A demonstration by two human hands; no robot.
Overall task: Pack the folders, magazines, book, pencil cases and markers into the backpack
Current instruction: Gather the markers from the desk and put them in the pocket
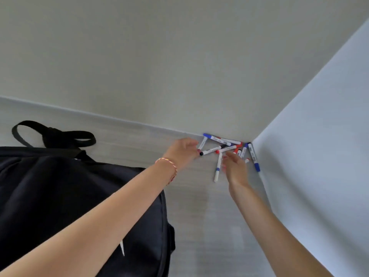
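Where walls meet, white markers [225, 148], blue, red, black caps, jumbled

The backpack [79, 196] at eight o'clock is matt black woven cloth with a webbing strap [54, 134], the markers [221, 148] at three o'clock are glossy smooth plastic, and the table [199, 216] looks pale, faintly grained matt laminate.
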